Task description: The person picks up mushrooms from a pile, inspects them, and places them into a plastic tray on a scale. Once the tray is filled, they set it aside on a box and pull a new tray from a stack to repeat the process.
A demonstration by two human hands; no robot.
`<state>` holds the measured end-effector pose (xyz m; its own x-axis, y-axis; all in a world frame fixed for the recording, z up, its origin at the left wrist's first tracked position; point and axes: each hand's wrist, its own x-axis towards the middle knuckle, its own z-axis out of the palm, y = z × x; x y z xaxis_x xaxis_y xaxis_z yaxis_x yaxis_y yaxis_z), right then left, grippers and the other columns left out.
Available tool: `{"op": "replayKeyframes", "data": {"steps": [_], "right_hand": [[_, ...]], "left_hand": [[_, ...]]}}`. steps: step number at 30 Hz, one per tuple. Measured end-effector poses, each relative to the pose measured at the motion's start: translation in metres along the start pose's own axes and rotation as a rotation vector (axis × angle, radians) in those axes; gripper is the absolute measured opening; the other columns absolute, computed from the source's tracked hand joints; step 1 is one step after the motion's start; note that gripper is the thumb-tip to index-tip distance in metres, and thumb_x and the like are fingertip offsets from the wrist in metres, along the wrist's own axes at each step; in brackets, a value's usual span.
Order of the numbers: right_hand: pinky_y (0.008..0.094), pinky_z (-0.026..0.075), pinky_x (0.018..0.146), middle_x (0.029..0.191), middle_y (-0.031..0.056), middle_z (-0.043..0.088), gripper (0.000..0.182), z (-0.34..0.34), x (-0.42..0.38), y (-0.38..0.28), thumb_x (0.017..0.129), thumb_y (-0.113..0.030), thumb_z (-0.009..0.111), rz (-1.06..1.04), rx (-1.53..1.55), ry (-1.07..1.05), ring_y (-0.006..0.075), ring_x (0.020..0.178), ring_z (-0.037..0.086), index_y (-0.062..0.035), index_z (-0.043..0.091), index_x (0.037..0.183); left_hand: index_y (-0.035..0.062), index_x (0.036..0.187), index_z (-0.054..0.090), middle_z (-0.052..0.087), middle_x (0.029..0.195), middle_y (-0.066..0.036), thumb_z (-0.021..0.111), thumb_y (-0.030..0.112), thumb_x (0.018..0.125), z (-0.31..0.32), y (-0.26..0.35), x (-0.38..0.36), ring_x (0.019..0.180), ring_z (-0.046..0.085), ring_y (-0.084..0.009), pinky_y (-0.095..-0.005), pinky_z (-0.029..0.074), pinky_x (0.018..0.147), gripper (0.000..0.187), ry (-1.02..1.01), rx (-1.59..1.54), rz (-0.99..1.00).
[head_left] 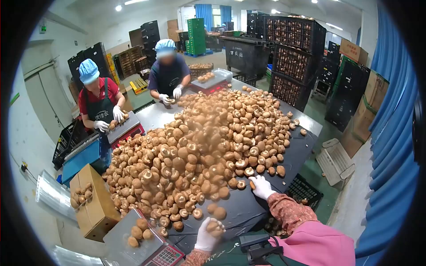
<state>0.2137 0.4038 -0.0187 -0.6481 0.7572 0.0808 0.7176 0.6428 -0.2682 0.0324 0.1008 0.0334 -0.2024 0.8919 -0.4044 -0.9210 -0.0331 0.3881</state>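
Note:
A big heap of brown shiitake mushrooms (177, 155) covers most of the dark-topped table. My left hand (205, 238), in a white glove, is low in the view by the table's near edge, its fingers curled round a couple of mushrooms (216, 227). Farther right, my gloved right hand (265, 188) reaches to the heap's near edge, with a mushroom (252, 185) between thumb and fingers. Left of my left hand is a red scale (166, 256), its tray (126, 249) carrying several mushrooms.
A cardboard box (95, 210) with mushrooms stands at the left. Two co-workers (100, 99) in blue caps handle mushrooms across the table beside their own scales. Black crates (290, 64) of mushrooms are stacked behind. A dark crate (306, 191) sits below the table's right edge.

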Motion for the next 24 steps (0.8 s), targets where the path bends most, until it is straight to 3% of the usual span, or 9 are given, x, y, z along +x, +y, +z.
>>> {"op": "replayKeyframes", "data": {"steps": [3,6,7,8,11,12,15,19,24], "right_hand": [[0.0449,0.051,0.092,0.114,0.0141,0.060,0.058,-0.037,-0.031,-0.004,0.076,-0.014,0.068,0.033,0.003,-0.098,0.0358,0.112,0.057,-0.0191,0.056,0.132],[0.0470,0.053,0.087,0.113,0.0173,0.062,0.055,-0.055,-0.076,0.027,0.073,-0.013,0.068,0.025,-0.045,0.014,0.0365,0.106,0.060,-0.0162,0.058,0.127],[0.0482,0.051,0.086,0.116,0.0186,0.061,0.058,-0.045,-0.087,0.052,0.072,-0.011,0.066,-0.067,-0.131,0.170,0.0377,0.106,0.059,-0.0137,0.056,0.129],[0.0491,0.050,0.086,0.114,0.0185,0.060,0.063,-0.060,-0.100,0.049,0.072,-0.009,0.065,0.099,-0.151,0.106,0.0384,0.105,0.059,-0.0122,0.052,0.133],[0.0471,0.049,0.083,0.105,0.0173,0.060,0.067,-0.066,-0.131,0.080,0.074,-0.007,0.063,0.205,-0.223,0.017,0.0369,0.099,0.059,-0.0094,0.048,0.139],[0.0470,0.050,0.083,0.102,0.0166,0.060,0.068,-0.065,-0.132,0.095,0.074,-0.010,0.065,0.253,-0.229,-0.044,0.0365,0.098,0.060,-0.0085,0.047,0.140],[0.0451,0.050,0.093,0.127,0.0162,0.057,0.089,-0.079,-0.133,0.092,0.073,-0.035,0.080,0.380,-0.257,-0.203,0.0346,0.111,0.060,-0.0079,0.040,0.148],[0.0430,0.049,0.094,0.121,0.0153,0.061,0.067,-0.059,-0.105,0.103,0.078,-0.032,0.075,0.183,-0.107,0.172,0.0344,0.108,0.060,-0.0076,0.053,0.136],[0.0429,0.050,0.087,0.101,0.0095,0.066,0.034,-0.046,-0.045,0.099,0.085,-0.027,0.069,0.303,0.055,0.284,0.0307,0.099,0.063,-0.0099,0.066,0.114]], "left_hand": [[0.0051,0.101,0.058,0.062,0.090,-0.013,0.052,0.036,0.101,-0.007,0.005,-0.002,0.086,0.062,-0.0306,-0.0435,0.053,0.077,0.031,0.028,-0.024,0.022],[0.0044,0.103,0.059,0.061,0.089,-0.014,0.048,0.043,0.103,-0.007,0.004,-0.007,0.085,0.061,-0.0323,-0.0476,0.052,0.075,0.040,0.064,0.068,0.112],[0.0037,0.108,0.057,0.060,0.090,-0.015,0.044,0.046,0.104,-0.008,0.007,-0.001,0.084,0.060,-0.0320,-0.0466,0.052,0.074,0.044,0.143,-0.081,0.043],[0.0032,0.111,0.056,0.060,0.091,-0.015,0.041,0.047,0.105,-0.009,0.008,0.001,0.083,0.060,-0.0317,-0.0447,0.052,0.074,0.047,0.091,-0.108,0.011],[0.0003,0.134,0.051,0.061,0.103,-0.015,0.037,0.049,0.105,0.010,0.002,-0.007,0.086,0.062,-0.0269,-0.0402,0.054,0.076,0.058,0.013,0.197,0.109],[0.0006,0.135,0.051,0.062,0.108,-0.015,0.039,0.045,0.105,0.009,0.003,-0.004,0.089,0.062,-0.0265,-0.0396,0.054,0.076,0.055,0.003,0.089,0.036],[0.0022,0.138,0.050,0.062,0.113,-0.015,0.046,0.037,0.103,0.010,-0.008,-0.004,0.090,0.061,-0.0248,-0.0386,0.054,0.076,0.050,-0.025,0.090,-0.033],[0.0025,0.139,0.050,0.062,0.117,-0.016,0.048,0.035,0.103,0.003,-0.013,-0.002,0.090,0.061,-0.0249,-0.0389,0.054,0.076,0.048,0.020,0.154,-0.057],[0.0013,0.135,0.051,0.061,0.115,-0.016,0.050,0.030,0.104,0.004,-0.008,0.000,0.088,0.061,-0.0250,-0.0373,0.054,0.075,0.042,0.128,0.154,-0.057]]}}
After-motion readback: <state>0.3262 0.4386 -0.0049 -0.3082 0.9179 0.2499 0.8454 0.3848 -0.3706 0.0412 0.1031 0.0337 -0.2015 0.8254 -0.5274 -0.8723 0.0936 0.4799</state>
